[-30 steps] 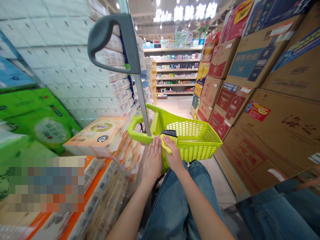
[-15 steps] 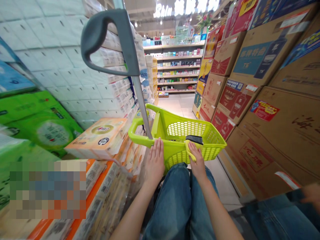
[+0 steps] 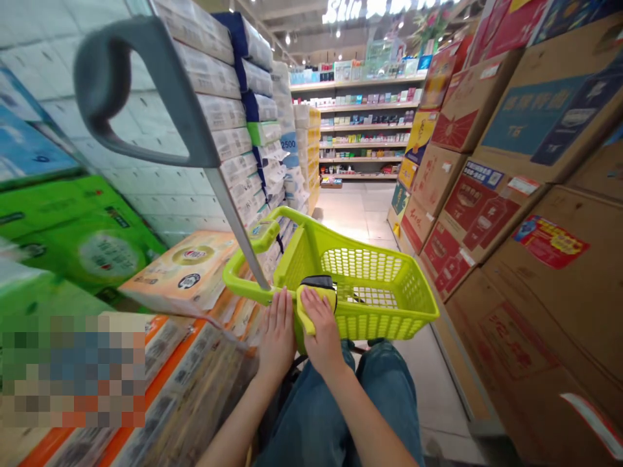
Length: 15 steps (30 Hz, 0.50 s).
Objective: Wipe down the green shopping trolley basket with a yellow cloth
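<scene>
A lime-green shopping basket (image 3: 389, 305) stands on the aisle floor just in front of my knees. Its grey pull handle (image 3: 141, 97) rises on a metal pole toward the upper left. My left hand (image 3: 276, 334) lies flat on the basket's near rim beside the pole's foot, fingers stretched out together. My right hand (image 3: 318, 331) is next to it, fingers pressed on a yellow cloth (image 3: 311, 305) with a dark edge, held against the near rim. The basket's inside looks nearly bare.
Stacked tissue packs (image 3: 189, 266) and white paper-roll bales (image 3: 233, 123) line the left side. Brown and red cartons (image 3: 487, 201) are piled high on the right. The tiled aisle (image 3: 360, 207) runs ahead to product shelves (image 3: 360, 123).
My right hand slid the yellow cloth along the near rim, out to the right half a second ago and back left beside my left hand. The view shifted, and the handle now leans further left.
</scene>
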{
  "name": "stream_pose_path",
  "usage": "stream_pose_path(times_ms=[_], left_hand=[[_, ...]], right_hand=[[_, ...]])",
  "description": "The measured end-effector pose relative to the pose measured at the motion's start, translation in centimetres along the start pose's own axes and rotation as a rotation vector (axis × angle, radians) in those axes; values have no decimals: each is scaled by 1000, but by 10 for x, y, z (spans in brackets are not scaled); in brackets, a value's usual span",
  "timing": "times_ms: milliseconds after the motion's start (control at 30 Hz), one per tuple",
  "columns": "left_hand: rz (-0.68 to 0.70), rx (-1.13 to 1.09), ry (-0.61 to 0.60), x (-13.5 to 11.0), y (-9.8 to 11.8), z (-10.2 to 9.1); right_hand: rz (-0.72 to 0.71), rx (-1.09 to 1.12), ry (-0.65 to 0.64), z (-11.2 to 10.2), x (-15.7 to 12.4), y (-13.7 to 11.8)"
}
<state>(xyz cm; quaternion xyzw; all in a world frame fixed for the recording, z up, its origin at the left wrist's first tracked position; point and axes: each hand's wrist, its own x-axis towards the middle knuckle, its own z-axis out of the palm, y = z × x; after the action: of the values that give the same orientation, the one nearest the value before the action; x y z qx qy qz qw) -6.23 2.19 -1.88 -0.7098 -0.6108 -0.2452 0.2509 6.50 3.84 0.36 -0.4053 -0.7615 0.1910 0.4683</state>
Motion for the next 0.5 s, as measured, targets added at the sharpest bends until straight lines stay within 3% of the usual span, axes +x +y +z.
stream_pose_path(times_ms=[300,500], left_hand=[[-13,9,-45,2,-11,-1],[61,-22,-83,14,-21,5]], right_hand=[[-11,-89,-60,-13,-9,20],[139,-248,88,-46,-29,69]])
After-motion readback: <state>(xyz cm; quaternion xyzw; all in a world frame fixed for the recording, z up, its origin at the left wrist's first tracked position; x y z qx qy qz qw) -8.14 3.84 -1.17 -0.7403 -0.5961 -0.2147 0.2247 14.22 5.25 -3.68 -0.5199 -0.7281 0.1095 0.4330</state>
